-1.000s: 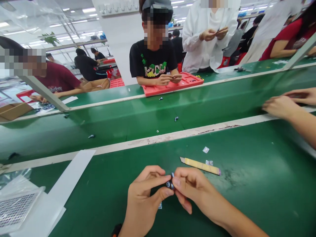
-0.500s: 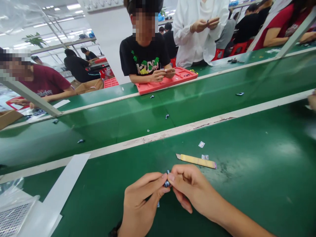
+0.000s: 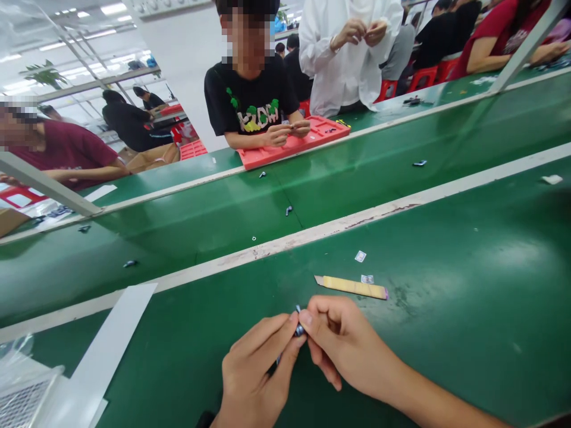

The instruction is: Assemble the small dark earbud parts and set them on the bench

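Between the fingertips of both hands is a small dark blue earbud [image 3: 299, 330], largely covered by the fingers. My left hand [image 3: 255, 371] pinches it from the left with thumb and fingers. From the right, my right hand [image 3: 345, 339] closes its thumb and curled index finger on the same piece. Just beyond the hands lies a yellow utility knife [image 3: 354, 288], its blade pointing left. Two small printed stickers, one [image 3: 360, 256] behind the knife and one [image 3: 367, 279] touching its edge, rest on the green table [image 3: 446, 333].
Past a pale dividing rail [image 3: 285, 242], a green conveyor belt [image 3: 214, 220] carries several earbuds, including one [image 3: 288, 211] near the middle. White sheets [image 3: 111, 339] and a clear plastic bag [image 3: 18, 362] lie at left. Across the belt, co-workers handle small parts, one over a red tray [image 3: 267, 156].
The camera view has shifted slightly, moving the background left. Both hands keep hold of the earbud in nearly the same pose. The hand at the right edge has left, and a white scrap shows there.
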The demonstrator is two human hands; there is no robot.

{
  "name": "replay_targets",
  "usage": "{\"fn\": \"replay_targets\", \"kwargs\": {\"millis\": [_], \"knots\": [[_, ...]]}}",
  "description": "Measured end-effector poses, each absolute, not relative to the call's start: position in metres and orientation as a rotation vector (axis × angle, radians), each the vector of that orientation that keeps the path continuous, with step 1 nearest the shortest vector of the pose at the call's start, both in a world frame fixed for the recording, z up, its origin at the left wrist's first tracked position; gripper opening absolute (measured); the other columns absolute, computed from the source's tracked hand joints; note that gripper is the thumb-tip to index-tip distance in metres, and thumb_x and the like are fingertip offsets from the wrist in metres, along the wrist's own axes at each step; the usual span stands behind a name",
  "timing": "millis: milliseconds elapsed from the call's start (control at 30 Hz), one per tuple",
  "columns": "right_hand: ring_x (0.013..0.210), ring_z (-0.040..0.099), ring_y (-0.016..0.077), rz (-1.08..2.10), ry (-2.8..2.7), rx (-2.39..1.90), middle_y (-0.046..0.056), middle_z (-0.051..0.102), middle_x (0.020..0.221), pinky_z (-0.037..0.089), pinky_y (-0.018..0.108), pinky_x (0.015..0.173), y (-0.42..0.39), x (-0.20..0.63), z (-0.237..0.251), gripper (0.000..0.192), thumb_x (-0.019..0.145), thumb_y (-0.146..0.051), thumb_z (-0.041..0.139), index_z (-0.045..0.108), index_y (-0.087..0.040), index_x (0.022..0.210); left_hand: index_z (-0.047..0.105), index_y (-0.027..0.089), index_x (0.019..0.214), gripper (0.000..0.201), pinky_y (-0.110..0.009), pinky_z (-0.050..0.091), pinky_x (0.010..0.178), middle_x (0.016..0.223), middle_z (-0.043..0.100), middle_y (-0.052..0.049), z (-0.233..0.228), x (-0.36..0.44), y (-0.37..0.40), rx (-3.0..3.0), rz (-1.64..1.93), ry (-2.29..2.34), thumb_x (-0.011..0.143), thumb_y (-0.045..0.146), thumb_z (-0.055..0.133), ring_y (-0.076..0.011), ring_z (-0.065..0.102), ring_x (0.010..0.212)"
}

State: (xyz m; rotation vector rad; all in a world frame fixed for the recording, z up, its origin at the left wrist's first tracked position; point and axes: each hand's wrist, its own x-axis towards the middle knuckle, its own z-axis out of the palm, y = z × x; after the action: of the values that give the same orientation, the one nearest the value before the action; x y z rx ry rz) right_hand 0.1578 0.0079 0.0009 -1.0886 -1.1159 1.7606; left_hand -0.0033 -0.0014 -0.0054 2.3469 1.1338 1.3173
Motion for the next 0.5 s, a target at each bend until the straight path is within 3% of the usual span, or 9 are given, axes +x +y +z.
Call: {"fn": "replay_targets", "kwargs": {"millis": [167, 333, 433, 500], "knots": [[0.028, 0.039, 0.0032, 1.732, -1.102, -1.136, -0.008, 0.050, 0.044, 0.030, 0.012, 0.027, 0.007, 0.156, -0.002, 0.054, 0.083, -0.069, 0.057, 0.045, -0.020, 0.063, 0.075, 0.014, 0.100, 0.019, -0.014, 0.057, 0.073, 0.091, 0.077, -0.007, -0.003, -0.002, -0.002, 2.360, 1.297, 1.141, 0.087, 0.004, 0.065, -0.0121, 0.072, 0.075], [0.033, 0.044, 0.0052, 1.755, -1.165, -1.113, -0.007, 0.053, 0.048, 0.033, 0.014, 0.031, 0.008, 0.160, 0.000, 0.043, 0.083, -0.056, 0.067, 0.050, -0.019, 0.068, 0.077, 0.022, 0.099, 0.026, -0.013, 0.055, 0.061, 0.081, 0.075, 0.001, 0.003, -0.002, -0.002, 2.013, 1.178, 1.180, 0.083, 0.004, 0.068, -0.0090, 0.067, 0.064], [0.059, 0.061, 0.0101, 1.479, -1.271, -1.081, -0.001, 0.066, 0.072, 0.051, 0.019, 0.052, 0.009, 0.165, 0.001, 0.018, 0.085, -0.034, 0.073, 0.064, -0.019, 0.087, 0.079, 0.028, 0.101, 0.030, -0.012, 0.051, 0.051, 0.081, 0.073, 0.002, 0.003, -0.005, 0.000, 1.774, 1.216, 1.149, 0.082, 0.007, 0.070, -0.0085, 0.063, 0.060], [0.081, 0.067, 0.0135, 1.225, -1.445, -0.995, 0.003, 0.071, 0.096, 0.055, 0.023, 0.069, 0.010, 0.169, 0.000, 0.014, 0.089, -0.022, 0.069, 0.070, -0.023, 0.103, 0.080, 0.029, 0.101, 0.028, -0.013, 0.049, 0.048, 0.082, 0.072, 0.000, 0.002, -0.008, 0.002, 1.623, 1.205, 1.100, 0.083, 0.010, 0.070, -0.0088, 0.061, 0.059]]}}
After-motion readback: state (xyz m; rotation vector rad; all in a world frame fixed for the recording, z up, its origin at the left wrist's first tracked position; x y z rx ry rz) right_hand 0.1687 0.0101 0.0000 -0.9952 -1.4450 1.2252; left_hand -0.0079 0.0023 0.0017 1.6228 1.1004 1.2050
